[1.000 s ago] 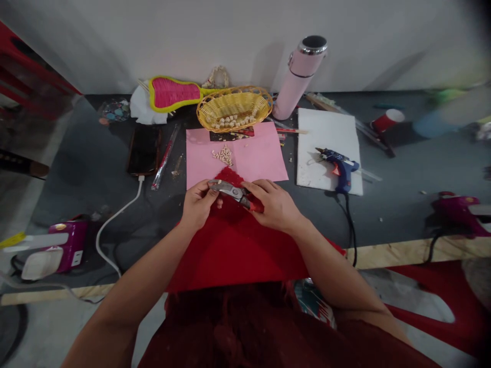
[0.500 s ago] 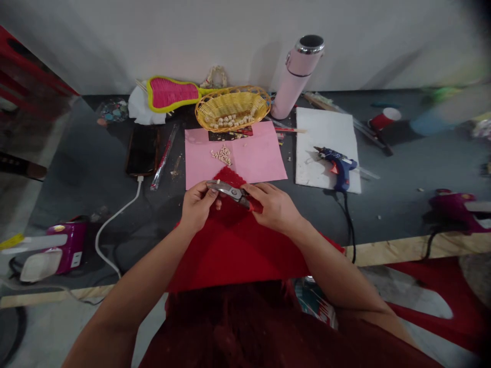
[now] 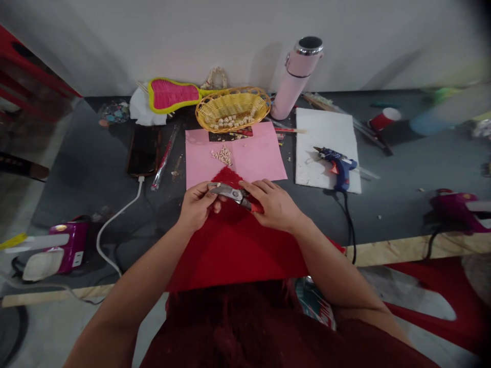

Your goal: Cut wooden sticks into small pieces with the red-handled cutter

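Head view: nearest, the wearer's dark maroon garment (image 3: 241,327) fills the bottom edge, and a teal, white and red printed package (image 3: 315,305) peeks out by the right forearm, too covered to identify. Over the lap and the front of the dark grey bench (image 3: 95,174) lies a bright red cloth (image 3: 238,260), its far corner partly behind the fingers. Above it, the right hand (image 3: 276,207) is wrapped around the red handles of a steel hand cutter (image 3: 231,192), most of the handles hidden in the palm. The left hand (image 3: 197,207) is curled at the cutter's tip, thumb and fingers by the jaws; a tiny pale piece seems to sit there, but whether the fingers pinch it or the metal I cannot tell. Just beyond is a pink paper sheet (image 3: 263,156) with a small heap of pale, bead-like bits (image 3: 222,154). To its right a blue hot-glue gun (image 3: 341,171) rests on a flat white board (image 3: 326,130); far to that side a purple device (image 3: 462,209) is cut off by the frame. Farther back, an oval yellow wicker basket (image 3: 232,105) holds pale cubes (image 3: 232,121) and hides part of the handle of a pink, yellow-edged paddle (image 3: 174,95). A tall pale-pink flask (image 3: 293,84) stands near the wall, and beyond it to the right a bluish shape (image 3: 427,120) is too blurred to name.
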Motion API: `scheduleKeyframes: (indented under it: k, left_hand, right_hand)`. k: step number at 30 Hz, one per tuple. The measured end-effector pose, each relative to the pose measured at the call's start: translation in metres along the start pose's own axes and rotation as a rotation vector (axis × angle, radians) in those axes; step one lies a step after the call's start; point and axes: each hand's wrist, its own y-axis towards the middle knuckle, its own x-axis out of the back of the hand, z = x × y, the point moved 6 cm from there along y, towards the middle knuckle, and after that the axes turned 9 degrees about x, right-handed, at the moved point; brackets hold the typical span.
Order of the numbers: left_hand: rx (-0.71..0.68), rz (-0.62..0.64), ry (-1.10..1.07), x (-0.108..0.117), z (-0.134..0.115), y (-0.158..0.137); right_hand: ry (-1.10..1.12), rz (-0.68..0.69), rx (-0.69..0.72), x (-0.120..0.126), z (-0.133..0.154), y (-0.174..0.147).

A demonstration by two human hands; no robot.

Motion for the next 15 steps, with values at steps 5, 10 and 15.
scheduleKeyframes:
  k: [5, 10, 15]
  left_hand:
    - [0.008, -0.042, 0.014, 0.0022, -0.0002, 0.0016]
    - [0.019, -0.053, 0.003, 0.0026, 0.0007, 0.001]
    - [-0.023, -0.075, 0.044, 0.004, 0.0001, -0.0009]
  right_hand:
    - [0.037, -0.007, -0.011, -0.0031, -0.0013, -0.0015]
    - [0.053, -0.026, -0.059, -0.0007, 0.0015, -0.0026]
    - [0.024, -0.033, -0.115, -0.0001, 0.006, -0.0021]
